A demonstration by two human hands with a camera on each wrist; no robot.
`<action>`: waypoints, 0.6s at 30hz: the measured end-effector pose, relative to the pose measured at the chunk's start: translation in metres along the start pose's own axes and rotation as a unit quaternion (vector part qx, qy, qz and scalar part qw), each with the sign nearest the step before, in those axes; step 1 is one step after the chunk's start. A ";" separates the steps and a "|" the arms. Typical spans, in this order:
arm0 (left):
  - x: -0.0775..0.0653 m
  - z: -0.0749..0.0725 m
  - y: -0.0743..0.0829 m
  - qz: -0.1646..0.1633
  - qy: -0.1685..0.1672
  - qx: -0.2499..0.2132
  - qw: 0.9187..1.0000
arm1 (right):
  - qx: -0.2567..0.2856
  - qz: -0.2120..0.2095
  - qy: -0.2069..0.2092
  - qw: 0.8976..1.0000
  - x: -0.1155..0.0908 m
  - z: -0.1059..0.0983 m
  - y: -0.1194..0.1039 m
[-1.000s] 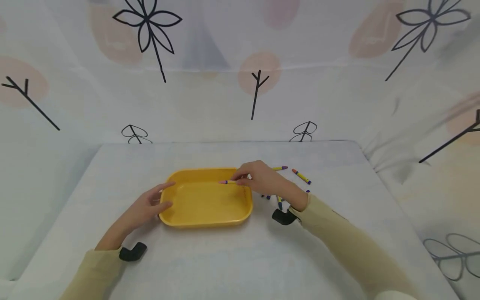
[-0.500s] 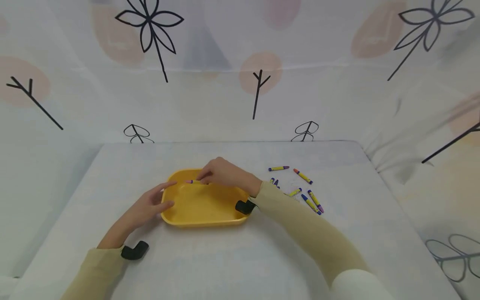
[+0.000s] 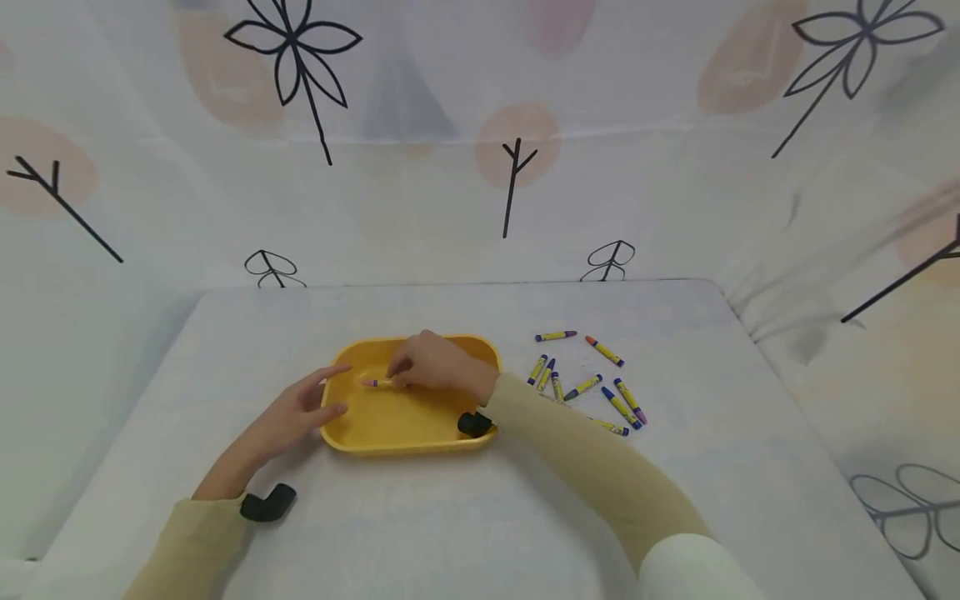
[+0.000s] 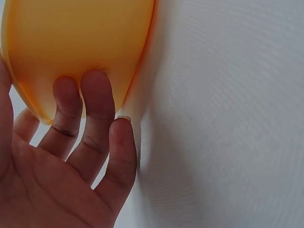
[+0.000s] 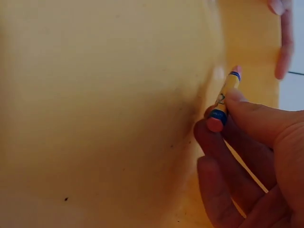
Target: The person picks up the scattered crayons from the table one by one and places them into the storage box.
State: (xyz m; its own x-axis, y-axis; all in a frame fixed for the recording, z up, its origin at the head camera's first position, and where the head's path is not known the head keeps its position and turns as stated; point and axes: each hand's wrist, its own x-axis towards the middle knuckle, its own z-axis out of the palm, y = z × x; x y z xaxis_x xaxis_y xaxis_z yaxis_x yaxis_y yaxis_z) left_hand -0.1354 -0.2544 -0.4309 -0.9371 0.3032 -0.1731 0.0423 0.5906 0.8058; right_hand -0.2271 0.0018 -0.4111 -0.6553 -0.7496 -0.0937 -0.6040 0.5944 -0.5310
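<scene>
A yellow tray (image 3: 408,446) with raised walls lies on the white-covered table. My left hand (image 3: 288,417) holds its left end. In the left wrist view, several bent fingers (image 4: 98,95) rest against the tray's outer wall, and the thumb side reaches over the rim. Over the tray's interior, my right hand (image 3: 435,362) pinches a pink crayon (image 3: 380,383) with a yellow wrapper and dark blue bands. The right wrist view shows the crayon (image 5: 223,102) between thumb and fingertips, its pointed end away from the palm. The tray floor beneath the right hand is partly hidden.
Several crayons with yellow wrappers lie scattered right of the tray, among them an orange one (image 3: 604,351), a purple one (image 3: 556,336) and a blue one (image 3: 621,408). My right forearm hides part of this group. A patterned cloth (image 3: 420,200) hangs behind the table.
My right hand has carried the pink crayon leftward from the tray's right end, then slightly down and toward me within the tray. The left hand and tray have stayed put.
</scene>
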 end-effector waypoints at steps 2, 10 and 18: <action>0.000 0.000 0.000 -0.001 -0.001 0.002 1.000 | -0.029 0.011 0.003 1.000 0.000 0.001 -0.001; -0.001 -0.002 0.001 0.000 -0.004 0.004 1.000 | -0.079 0.047 0.010 0.996 0.000 0.002 -0.008; -0.001 -0.001 -0.003 0.007 -0.008 0.003 1.000 | -0.074 0.042 0.014 0.996 -0.003 0.001 -0.009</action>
State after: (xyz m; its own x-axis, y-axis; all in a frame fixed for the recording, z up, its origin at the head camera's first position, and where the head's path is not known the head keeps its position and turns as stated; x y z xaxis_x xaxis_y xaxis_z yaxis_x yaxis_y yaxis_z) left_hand -0.1350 -0.2569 -0.4324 -0.9310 0.3226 -0.1706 0.0574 0.5912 0.8045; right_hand -0.2189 -0.0015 -0.4062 -0.7176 -0.6882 -0.1069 -0.6054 0.6923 -0.3928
